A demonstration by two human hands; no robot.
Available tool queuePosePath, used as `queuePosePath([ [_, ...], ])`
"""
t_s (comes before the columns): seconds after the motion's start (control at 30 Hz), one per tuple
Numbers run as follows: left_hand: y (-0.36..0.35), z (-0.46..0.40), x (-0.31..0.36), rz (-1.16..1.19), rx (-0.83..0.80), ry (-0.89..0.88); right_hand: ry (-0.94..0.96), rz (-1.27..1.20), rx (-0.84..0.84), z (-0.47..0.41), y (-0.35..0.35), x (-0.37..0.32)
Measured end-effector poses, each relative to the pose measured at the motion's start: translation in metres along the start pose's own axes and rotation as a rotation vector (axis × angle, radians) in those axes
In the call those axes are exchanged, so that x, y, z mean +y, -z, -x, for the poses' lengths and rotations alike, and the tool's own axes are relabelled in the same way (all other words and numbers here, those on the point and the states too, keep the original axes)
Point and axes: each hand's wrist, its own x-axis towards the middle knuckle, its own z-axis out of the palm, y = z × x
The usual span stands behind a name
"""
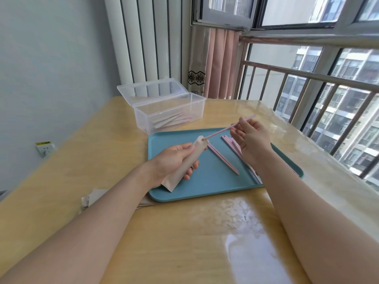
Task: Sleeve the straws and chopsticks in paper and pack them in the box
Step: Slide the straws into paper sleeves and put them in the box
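i hold a pink chopstick point(229, 127) in the air over the teal tray point(205, 187), its tip just at the mouth of the brown paper sleeve point(184, 167). my right hand point(251, 138) pinches the chopstick near its far end between thumb and fingertips; my left hand point(174, 160) is curled round the sleeve, thumb on top, fingers underneath, with the open end tilted up toward the stick.

i judge the tip could catch the paper's lip and crumple or tear it, since my squeeze may be flattening the mouth. pinching so far back leaves the tip free to wobble and miss the opening.

loose pink chopsticks point(222, 158) lie on the tray below, and more pink sticks point(232, 145) sit partly behind my right wrist, so i cannot count them or tell straws from chopsticks. the clear plastic box point(170, 111) stands open beyond the tray on the table point(184, 242) with finished sleeves inside, blurred through its wall. spare paper sleeves point(96, 198) are mostly hidden under my left forearm.
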Motion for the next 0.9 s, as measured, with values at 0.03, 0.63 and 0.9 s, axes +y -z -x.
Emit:
queuePosePath([
  [0.03, -0.0003, -0.0003, -0.0002, -0.003, -0.001, -0.007, 0.004, 0.007, -0.002, 0.0002, 0.0000, -0.0003],
  [0.63, 0.0020, -0.0024, -0.0015, 0.070, -0.001, 0.015, -0.016, -0.067, 0.007, 0.0019, -0.0027, 0.0020],
  [0.9, 0.0017, -0.0019, -0.0018, 0.052, -0.037, 0.000, -0.045, -0.016, -0.056, 0.0040, -0.0024, 0.0024],
])
